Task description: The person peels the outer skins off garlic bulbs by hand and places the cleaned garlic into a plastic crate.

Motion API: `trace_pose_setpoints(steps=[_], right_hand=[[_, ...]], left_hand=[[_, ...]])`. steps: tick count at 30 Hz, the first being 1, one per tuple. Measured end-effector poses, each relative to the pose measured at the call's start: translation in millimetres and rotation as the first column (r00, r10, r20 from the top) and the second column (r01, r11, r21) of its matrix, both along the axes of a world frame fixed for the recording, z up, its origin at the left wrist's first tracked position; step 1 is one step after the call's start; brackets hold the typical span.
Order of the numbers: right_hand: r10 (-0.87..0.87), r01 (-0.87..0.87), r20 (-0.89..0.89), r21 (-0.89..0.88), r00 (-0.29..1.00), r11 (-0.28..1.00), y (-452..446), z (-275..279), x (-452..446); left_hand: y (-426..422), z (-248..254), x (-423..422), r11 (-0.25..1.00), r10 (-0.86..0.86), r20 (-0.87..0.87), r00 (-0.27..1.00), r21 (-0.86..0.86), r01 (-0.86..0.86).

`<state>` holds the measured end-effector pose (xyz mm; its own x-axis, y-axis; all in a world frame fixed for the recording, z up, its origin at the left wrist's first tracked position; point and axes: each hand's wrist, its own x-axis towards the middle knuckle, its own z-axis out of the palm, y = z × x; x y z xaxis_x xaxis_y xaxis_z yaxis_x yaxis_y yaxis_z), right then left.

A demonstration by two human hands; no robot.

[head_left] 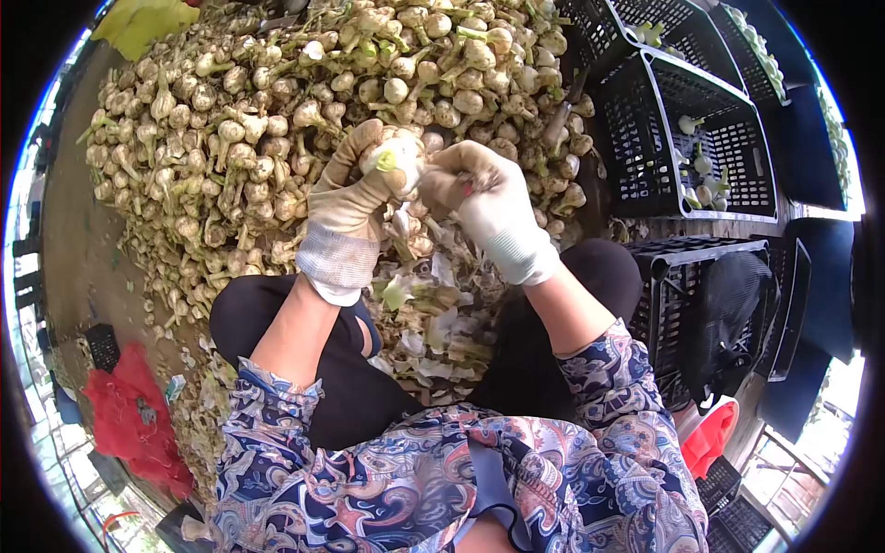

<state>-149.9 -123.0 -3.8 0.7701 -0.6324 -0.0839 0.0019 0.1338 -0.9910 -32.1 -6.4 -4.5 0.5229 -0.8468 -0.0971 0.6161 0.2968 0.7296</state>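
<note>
My left hand [346,207], in a dirty white work glove, is closed around a garlic bulb [403,152]. The bulb is pale, with a short greenish cut stem end facing me. My right hand [484,198], gloved the same way, has its fingers curled together against the bulb's right side. A small red spot shows at its palm, and what its fingers hold is hidden. Both hands are above the near edge of a big heap of garlic bulbs [230,138]. Beneath them, loose garlic skins and stem scraps [433,323] lie between my knees.
Black plastic crates [678,175] stand at the right, one with a few trimmed bulbs inside. Nearer, another black crate [673,313] has dark mesh [733,300] over it. Red netting [138,419] lies on the ground at left. Yellow material [143,26] is at the upper left.
</note>
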Motion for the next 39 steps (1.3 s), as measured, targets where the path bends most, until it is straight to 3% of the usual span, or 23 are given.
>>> trace_pose_setpoints(steps=[2, 6, 9, 10, 12, 13, 14, 16, 18, 19, 21, 23, 24, 27, 28, 30, 31, 33, 34, 35, 36, 37, 39], right_hand=[[0.028, -0.013, -0.057, 0.246, 0.998, 0.969, -11, 12, -2], [0.148, -0.134, -0.031, 0.277, 0.988, 0.952, -22, 9, -4], [0.086, -0.145, 0.161, 0.403, 0.983, 0.904, -24, 1, -6], [0.128, -0.150, 0.102, 0.252, 0.987, 0.956, -21, 1, -5], [0.058, -0.051, 0.041, -0.148, 0.997, 0.988, -15, -16, 0], [0.023, -0.009, 0.035, -0.345, 0.999, 0.938, -14, -19, 3], [0.024, -0.010, 0.035, -0.343, 0.999, 0.939, -13, -19, 2], [0.110, -0.118, -0.071, -0.126, 0.991, 0.985, -11, -12, 0], [0.149, -0.138, -0.031, 0.235, 0.988, 0.962, -19, 9, -3], [0.125, -0.114, -0.022, 0.290, 0.992, 0.950, -21, 10, -4], [0.104, -0.115, 0.049, 0.347, 0.993, 0.931, -24, 3, -6], [0.077, -0.139, 0.154, 0.448, 0.985, 0.883, -33, -9, -9], [0.123, -0.232, 0.247, 0.478, 0.961, 0.848, -38, -13, -11], [0.215, -0.351, 0.318, 0.474, 0.923, 0.807, -22, -4, -12], [0.226, -0.310, 0.250, 0.380, 0.941, 0.871, -20, -8, -9], [0.370, -0.383, -0.121, -0.113, 0.921, 0.917, -32, -15, -10], [0.416, -0.486, -0.252, -0.515, 0.873, 0.706, -37, -21, -9], [0.298, -0.638, -0.572, -0.605, 0.765, 0.476, -38, -29, -19], [0.267, -0.482, -0.402, -0.705, 0.876, 0.520, -34, -26, -15], [0.235, -0.394, -0.333, -0.574, 0.913, 0.718, -34, -19, -14], [0.270, -0.316, -0.226, -0.200, 0.936, 0.928, -35, -13, -9], [0.288, -0.292, -0.163, 0.000, 0.944, 0.957, -34, -1, -9], [0.339, -0.346, -0.205, 0.003, 0.918, 0.938, -28, 4, -5]], left_hand=[[0, 1, 0, 0.999, -0.033, -0.011, 0.999, -0.012, 0.033], [-4, -5, 2, 1.000, -0.006, -0.074, 0.997, 0.001, 0.006], [-4, -5, 3, 0.998, 0.021, -0.053, 0.998, 0.065, -0.017], [-4, -5, 3, 0.994, 0.022, -0.009, 1.000, 0.110, -0.020], [-9, -6, -5, 0.966, 0.048, 0.371, 0.927, 0.220, -0.138], [-9, 2, -9, 0.958, 0.000, 0.377, 0.926, 0.265, -0.108], [-8, 3, -8, 0.958, 0.000, 0.377, 0.926, 0.267, -0.109], [-5, 3, -4, 0.921, -0.027, 0.328, 0.944, 0.375, -0.104], [1, 1, 6, 0.982, -0.094, 0.159, 0.983, 0.178, 0.065], [3, 1, 8, 0.987, -0.133, 0.066, 0.989, 0.104, 0.126], [2, 5, 4, 0.989, -0.113, 0.143, 0.983, 0.107, 0.099], [5, 1, 12, 0.969, -0.245, 0.118, 0.962, 0.021, 0.244], [5, 0, 15, 0.954, -0.297, -0.034, 0.954, -0.046, 0.295], [7, 12, 9, 0.969, -0.206, 0.095, 0.974, 0.157, 0.189], [6, 9, 12, 0.967, -0.209, 0.126, 0.970, 0.172, 0.186], [7, 10, 10, 0.970, -0.183, 0.119, 0.976, 0.181, 0.160], [9, 9, 10, 0.965, -0.167, 0.226, 0.960, 0.235, 0.113], [9, 14, 11, 0.961, -0.166, 0.267, 0.949, 0.260, 0.095], [10, 17, 12, 0.954, -0.173, 0.305, 0.937, 0.287, 0.083], [11, 21, 13, 0.916, -0.241, 0.382, 0.892, 0.393, 0.080], [9, 18, 10, 0.915, -0.223, 0.389, 0.894, 0.401, 0.054], [6, 15, 7, 0.912, -0.206, 0.395, 0.895, 0.409, 0.029], [7, 13, 6, 0.895, -0.222, 0.403, 0.888, 0.445, 0.022]])
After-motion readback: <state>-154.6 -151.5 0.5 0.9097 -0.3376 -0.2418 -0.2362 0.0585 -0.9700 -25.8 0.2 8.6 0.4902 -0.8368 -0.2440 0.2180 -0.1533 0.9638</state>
